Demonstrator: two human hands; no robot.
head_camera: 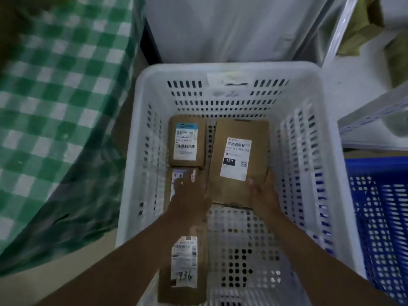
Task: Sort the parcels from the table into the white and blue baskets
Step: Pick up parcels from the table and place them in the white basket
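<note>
Both my hands reach down into the white basket (229,69). My right hand (262,191) grips the near right corner of a large brown parcel (256,133) with a "15H" label, which lies against the basket's far wall. My left hand (189,195) is blurred, fingers spread, over a second parcel (176,175) on the left side; I cannot tell whether it touches it. A smaller labelled parcel (186,141) lies at the far left of the basket. Another parcel (184,261) marked "936" lies near the front. The blue basket (375,168) stands at the right.
A table draped in a green and white checked cloth (55,107) is on the left. A white cabinet or appliance (231,27) stands behind the basket. Metal shelving (375,115) and brown bags (364,34) are at the right.
</note>
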